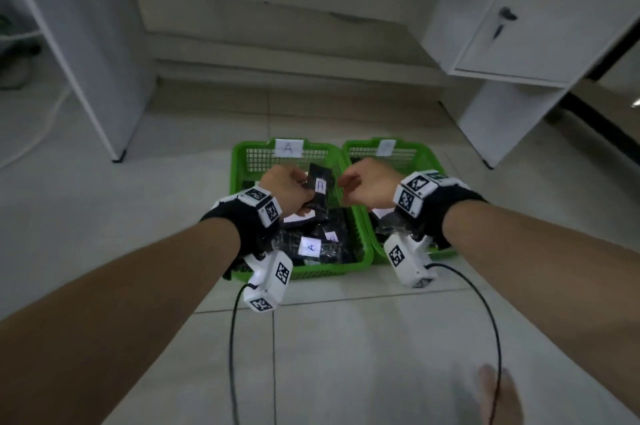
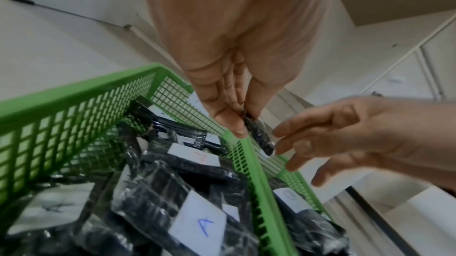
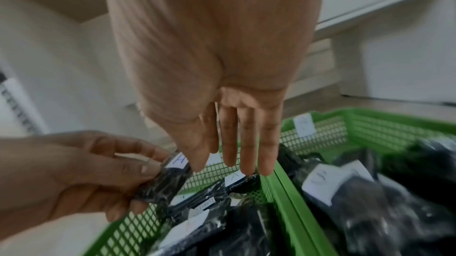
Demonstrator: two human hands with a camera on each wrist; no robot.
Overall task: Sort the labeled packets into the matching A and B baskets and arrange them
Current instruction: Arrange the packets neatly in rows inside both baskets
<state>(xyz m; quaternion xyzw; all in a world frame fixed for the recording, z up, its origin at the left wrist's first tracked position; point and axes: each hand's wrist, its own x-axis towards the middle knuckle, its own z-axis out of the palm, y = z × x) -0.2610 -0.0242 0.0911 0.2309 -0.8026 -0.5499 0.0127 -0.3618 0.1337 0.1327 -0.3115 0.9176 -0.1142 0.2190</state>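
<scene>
Two green baskets stand side by side on the tiled floor: basket A on the left, basket B on the right. Both hold black plastic-wrapped packets with white labels. Above basket A, my left hand pinches one black packet marked A by its edge. The left wrist view shows thumb and fingers closed on that packet. My right hand hovers just right of it, over the rims between the baskets. Its fingers are straight and hold nothing.
A white cabinet stands at the back right and a white panel at the back left. Black cables hang from both wrist cameras. A bare foot is on the floor at the bottom right.
</scene>
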